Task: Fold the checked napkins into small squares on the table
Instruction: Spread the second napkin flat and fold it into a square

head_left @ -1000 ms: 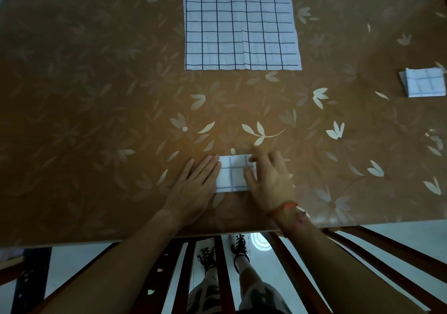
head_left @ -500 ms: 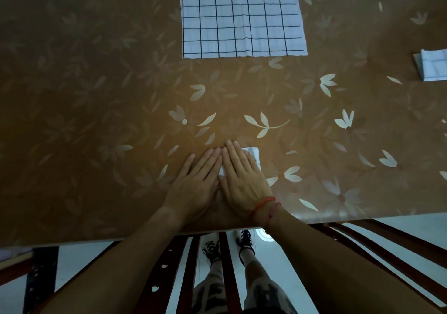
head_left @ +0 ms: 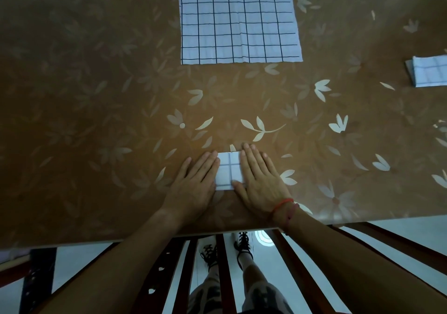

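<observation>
- Now pressing the folded napkin (head_left: 228, 171) flat, close to the near edge of the table (head_left: 96, 120), with left hand (head_left: 193, 183) and right hand (head_left: 260, 180), fingers straight, gripping nothing.
- Risks springing open on release if creased too softly.
- Risks sliding off that edge under uneven sideways pressure.

The right hand (head_left: 261, 180) has slid rightward (fingers (head_left: 254, 156) flat), baring the folded napkin (head_left: 228, 171) beside the left hand (head_left: 193, 185).

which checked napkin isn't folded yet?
The large white dark-checked cloth napkin at far centre, spread flat. The small napkin at the near edge and the small napkin at the right edge are folded small.
</observation>
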The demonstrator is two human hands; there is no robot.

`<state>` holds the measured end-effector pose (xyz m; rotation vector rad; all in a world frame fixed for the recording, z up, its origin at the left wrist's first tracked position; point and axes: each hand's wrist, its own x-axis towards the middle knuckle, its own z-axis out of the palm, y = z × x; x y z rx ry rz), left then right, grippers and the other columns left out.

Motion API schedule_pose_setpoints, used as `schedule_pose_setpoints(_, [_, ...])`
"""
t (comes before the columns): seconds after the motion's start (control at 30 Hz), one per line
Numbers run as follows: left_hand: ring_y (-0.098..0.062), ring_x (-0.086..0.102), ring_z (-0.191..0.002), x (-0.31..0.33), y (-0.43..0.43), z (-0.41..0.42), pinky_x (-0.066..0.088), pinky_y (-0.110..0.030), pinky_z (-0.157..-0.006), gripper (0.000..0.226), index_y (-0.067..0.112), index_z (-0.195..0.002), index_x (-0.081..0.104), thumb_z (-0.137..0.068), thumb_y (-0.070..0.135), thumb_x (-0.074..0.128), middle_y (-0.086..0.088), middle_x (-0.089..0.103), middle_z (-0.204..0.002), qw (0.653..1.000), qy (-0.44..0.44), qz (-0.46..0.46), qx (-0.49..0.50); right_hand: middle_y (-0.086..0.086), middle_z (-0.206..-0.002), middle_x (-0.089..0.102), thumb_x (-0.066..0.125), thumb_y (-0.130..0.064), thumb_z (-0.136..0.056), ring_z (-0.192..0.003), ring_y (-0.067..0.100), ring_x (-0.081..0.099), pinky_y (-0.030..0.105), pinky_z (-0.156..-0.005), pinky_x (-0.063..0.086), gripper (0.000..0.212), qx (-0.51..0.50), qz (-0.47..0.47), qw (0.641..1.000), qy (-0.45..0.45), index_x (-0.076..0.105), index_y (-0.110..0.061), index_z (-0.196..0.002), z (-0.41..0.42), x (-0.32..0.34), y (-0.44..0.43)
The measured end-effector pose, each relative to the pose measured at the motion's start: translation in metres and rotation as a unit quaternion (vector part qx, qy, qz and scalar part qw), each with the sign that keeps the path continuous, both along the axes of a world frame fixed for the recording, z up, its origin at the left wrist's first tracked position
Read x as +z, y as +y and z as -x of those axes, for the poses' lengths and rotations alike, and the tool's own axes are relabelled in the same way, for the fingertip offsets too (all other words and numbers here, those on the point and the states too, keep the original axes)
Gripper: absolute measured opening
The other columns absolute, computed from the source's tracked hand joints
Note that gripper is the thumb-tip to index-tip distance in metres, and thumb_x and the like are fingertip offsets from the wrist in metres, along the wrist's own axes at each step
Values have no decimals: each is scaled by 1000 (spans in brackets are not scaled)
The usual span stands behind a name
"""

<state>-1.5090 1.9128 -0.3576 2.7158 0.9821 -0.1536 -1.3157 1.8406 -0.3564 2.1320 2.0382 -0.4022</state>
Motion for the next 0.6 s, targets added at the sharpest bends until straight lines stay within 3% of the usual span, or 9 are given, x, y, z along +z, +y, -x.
schedule_pose_setpoints(0.2, [-27, 40, -130, 18, 11, -15, 36, -45, -102, 48, 12, -129, 54, -83, 25, 53, -10, 46, -138, 994, -68, 37, 79, 16, -157, 19, 24, -51, -95, -146, 28, 17, 45, -118, 16, 73, -18, 15, 1000, 7, 26, 0, -147, 5, 13, 4])
schedule_pose_setpoints(0.3, [-23, 44, -119, 31, 21, -26, 34, -38, -97, 45, 18, -129, 52, -85, 23, 57, -2, 50, -127, 992, -54, 46, 107, 18, -155, 23, 27, -49, -92, -145, 31, 21, 47, -117, 18, 74, -19, 23, 999, 17, 29, 2, -146, 7, 21, 8])
schedule_pose_setpoints(0.43, [-23, 43, -118, 37, 35, -47, 32, -38, -97, 50, 23, -129, 49, -80, 19, 60, 0, 50, -128, 977, 0, 90, 194, 19, -145, 41, 36, -44, -87, -134, 34, 39, 47, -111, 33, 69, -28, 32, 999, 31, 41, 1, -139, 4, 34, 18])
schedule_pose_setpoints(0.5, [-23, 53, -110, 40, 42, -56, 39, -36, -88, 44, 21, -115, 59, -73, 11, 63, 2, 59, -115, 961, -9, 124, 246, 15, -143, 43, 41, -40, -87, -132, 32, 40, 44, -109, 33, 65, -12, 14, 999, 37, 39, -4, -140, 0, 42, 25])
schedule_pose_setpoints(0.6, [-17, 63, -81, 48, 46, -63, 49, -29, -68, 24, 20, -87, 74, -71, 5, 65, 4, 69, -85, 951, -21, 165, 261, 7, -140, 45, 49, -34, -85, -130, 27, 41, 38, -107, 30, 62, -24, 6, 997, 79, 34, -13, -142, -6, 52, 33])
